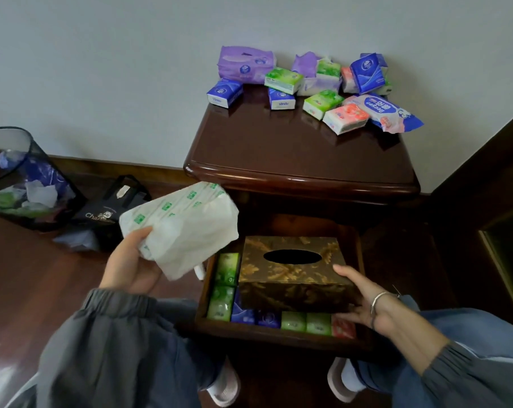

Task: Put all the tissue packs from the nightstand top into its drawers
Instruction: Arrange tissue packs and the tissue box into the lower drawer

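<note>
So this one's maybe a third of the way in, judging by the piles. The open wooden drawer (264,334) already has small green, blue and red tissue packs (293,321) lined along its left and front sides, with a gold-and-brown patterned tissue box (293,272) sitting on top of them. The left hand (131,260) is clenched on a white soft tissue pack with green print (178,228), held up just left of the drawer and not in yet. The right hand (364,298) looks like it's grasping the box by its near right corner, probably to shift it for room. Plenty left though: a heap of purple, blue, green and pink packs (317,83) is at the back of the dark glossy wooden nightstand top (279,142).
</note>
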Motion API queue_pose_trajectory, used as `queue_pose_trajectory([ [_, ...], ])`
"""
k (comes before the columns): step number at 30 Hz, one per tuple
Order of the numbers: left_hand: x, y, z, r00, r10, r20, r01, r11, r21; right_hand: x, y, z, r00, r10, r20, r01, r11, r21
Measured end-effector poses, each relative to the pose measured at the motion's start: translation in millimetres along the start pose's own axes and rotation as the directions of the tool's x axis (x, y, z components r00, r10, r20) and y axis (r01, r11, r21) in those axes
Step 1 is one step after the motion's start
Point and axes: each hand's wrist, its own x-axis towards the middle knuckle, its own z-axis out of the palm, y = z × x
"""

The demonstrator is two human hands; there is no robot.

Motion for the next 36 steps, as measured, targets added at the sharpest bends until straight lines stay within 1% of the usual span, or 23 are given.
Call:
queue_pose_trajectory([
  [5,-11,10,-1,0.992,0.104,0.072,-0.092,0.984,-0.154,12,-14,20,1.0,0.015,-0.016,-0.014,1.0,0.025],
  [10,-14,11,-6,0.98,0.174,0.097,-0.154,0.971,-0.185,25,-40,38,0.998,0.005,-0.058,-0.005,1.0,-0.002],
  [15,-6,15,-11,0.984,0.169,0.064,-0.148,0.957,-0.248,37,-45,49,0.996,0.03,-0.08,-0.033,0.999,-0.042],
  [18,-4,15,-10,0.983,0.172,0.06,-0.151,0.953,-0.261,44,-43,52,0.994,0.045,-0.103,-0.046,0.999,-0.006],
  [21,-3,14,-8,0.981,0.17,0.089,-0.142,0.955,-0.26,49,-44,47,0.99,0.055,-0.127,-0.048,0.997,0.059],
  [25,-3,13,-3,0.981,0.175,0.084,-0.148,0.955,-0.258,56,-47,42,0.99,0.012,-0.144,0.005,0.993,0.117],
  [31,-2,9,6,0.985,0.165,0.059,-0.144,0.953,-0.265,67,-49,53,0.986,-0.048,-0.161,0.06,0.995,0.075],
  [36,-1,6,9,0.983,0.173,0.063,-0.152,0.956,-0.251,73,-51,57,0.985,-0.09,-0.146,0.101,0.993,0.067],
])
